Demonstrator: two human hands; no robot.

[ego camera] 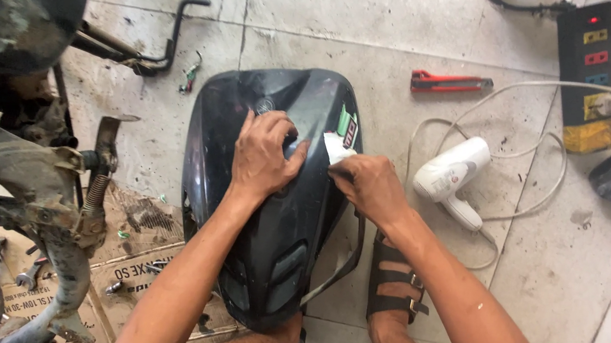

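A black scooter body panel [249, 243] lies on the tiled floor between my knees. My left hand [264, 157] presses flat on its upper middle, fingers spread against the plastic. My right hand [368, 186] pinches the loose white edge of a sticker [339, 146] on the panel's right side; the rest of the sticker, green, white and red, is still stuck higher up. A thin black strap curves off the panel's right edge beside my sandalled foot [395, 281].
A white hair dryer [452, 179] lies right of the panel, its cord running to a black power strip [590, 71]. A red utility knife [451, 83] lies behind. A stripped scooter frame [16, 157] stands at left over cardboard [145, 253] with wrenches.
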